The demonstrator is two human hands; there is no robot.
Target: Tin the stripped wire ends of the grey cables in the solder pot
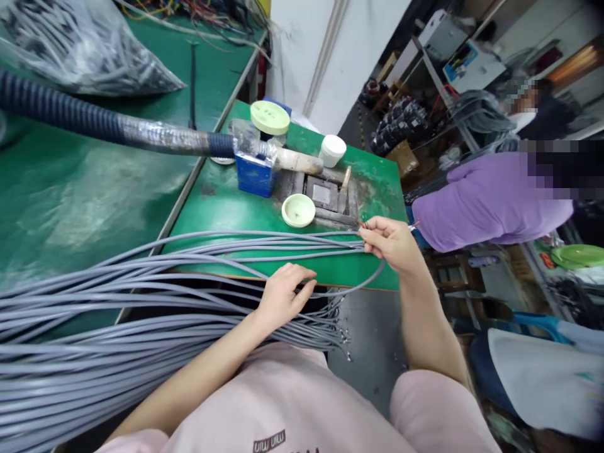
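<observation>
My right hand [389, 242] is closed in a pinch at the end of a grey cable [376, 274], over the right edge of the green bench. Small coloured wire ends show at its fingertips. The cable curves from that hand back to the left. My left hand [287, 290] hovers over or rests on the bundle of grey cables [179, 340], thumb and fingers apart, holding nothing I can see. Several more grey cables [264, 244] run across the bench toward my right hand. The bundle's stripped ends [342, 333] hang near my lap.
A grimy metal pot with a silvery square [321, 193] is set into the bench [226, 217]. Around it are a pale green dish [298, 211], a white tub [332, 151], a blue box [255, 175] and a ribbed hose [61, 107]. A person in purple [491, 195] is at the right.
</observation>
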